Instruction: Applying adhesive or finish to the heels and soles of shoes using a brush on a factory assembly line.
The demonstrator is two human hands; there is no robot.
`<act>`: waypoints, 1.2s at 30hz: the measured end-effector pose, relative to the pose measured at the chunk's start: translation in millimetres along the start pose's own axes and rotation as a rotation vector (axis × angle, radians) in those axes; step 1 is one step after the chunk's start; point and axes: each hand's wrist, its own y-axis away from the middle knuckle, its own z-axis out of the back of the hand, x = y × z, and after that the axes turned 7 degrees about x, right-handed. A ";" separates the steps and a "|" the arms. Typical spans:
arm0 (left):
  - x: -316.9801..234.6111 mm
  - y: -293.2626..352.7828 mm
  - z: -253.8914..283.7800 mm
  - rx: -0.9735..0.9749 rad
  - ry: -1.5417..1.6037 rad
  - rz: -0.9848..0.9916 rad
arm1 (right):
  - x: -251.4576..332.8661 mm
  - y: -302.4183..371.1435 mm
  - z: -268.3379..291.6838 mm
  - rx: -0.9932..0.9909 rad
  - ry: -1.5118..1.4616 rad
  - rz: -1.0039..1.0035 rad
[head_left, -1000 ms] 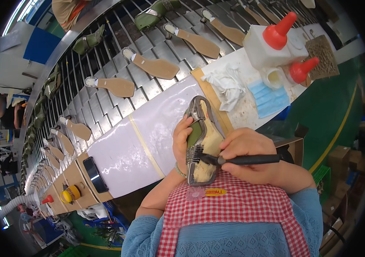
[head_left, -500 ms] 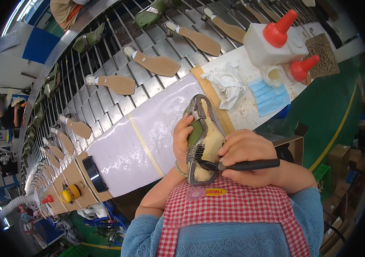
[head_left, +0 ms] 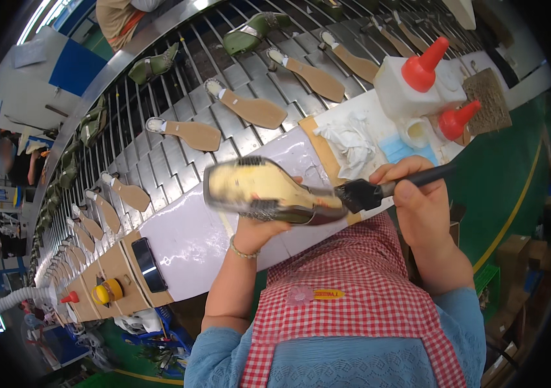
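Fingers [head_left: 411, 167] curl closed around shoe [head_left: 266, 189] and brush [head_left: 367, 194].

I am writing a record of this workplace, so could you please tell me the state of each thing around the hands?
Left hand: closed on the shoe
Shoe: held underside up, blurred
Right hand: closed on the brush
Brush: bristles at the shoe's end, contact unclear
White cloth: crumpled
Blue mask: lying down, partly hidden
Jar: open
White bottle: upright, red spout fitted
Phone: lying flat, screen dark
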 end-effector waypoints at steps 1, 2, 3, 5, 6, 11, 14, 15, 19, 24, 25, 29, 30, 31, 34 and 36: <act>-7.5 -1.3 1.4 -0.032 0.294 0.072 | 0.6 -2.4 0.4 -0.017 -0.023 -0.011; 2.7 -1.9 8.9 0.023 0.380 0.043 | 0.5 -3.9 -2.4 -0.007 -0.025 -0.003; 5.4 -5.5 9.5 0.123 0.512 0.024 | -0.6 -5.0 -3.5 -0.020 -0.124 -0.059; 15.3 -3.0 10.0 0.242 0.651 0.106 | -3.6 -6.5 -5.9 -0.038 -0.222 -0.110; 16.3 2.6 7.7 0.238 0.649 0.158 | -6.4 -7.9 -9.4 -0.037 -0.276 -0.153; 22.4 9.9 9.5 0.369 0.448 0.278 | -21.1 -3.9 -24.3 0.078 0.068 -0.072; 21.1 8.2 7.6 0.431 0.378 0.358 | -22.7 -5.2 -23.6 0.152 0.381 0.150; 16.5 6.6 5.6 0.432 0.380 0.362 | -23.2 -6.3 -22.6 0.217 0.570 0.304; 8.6 8.6 1.9 0.437 0.375 0.324 | -12.5 -4.3 -25.6 0.307 0.664 0.290; 13.2 11.6 3.3 0.474 0.384 0.317 | -9.1 4.1 -21.4 0.362 0.421 0.039; 14.1 12.2 3.0 0.475 0.370 0.306 | -9.8 4.2 -21.5 0.318 0.358 -0.020; 10.1 10.2 -2.2 0.496 0.378 0.299 | -11.7 -4.7 -21.0 0.265 0.581 0.252; 10.3 11.0 -3.2 0.476 0.391 0.308 | -8.6 -6.9 -22.7 0.270 0.685 0.341; 9.7 9.6 -4.6 0.478 0.391 0.308 | -6.9 -5.4 -21.5 0.267 0.686 0.341; 4.8 7.8 -9.8 0.474 0.424 0.296 | -0.6 2.8 -16.8 0.418 0.624 0.237; 14.0 15.5 -9.8 0.398 0.422 0.354 | 2.4 6.5 -11.6 0.407 0.567 0.176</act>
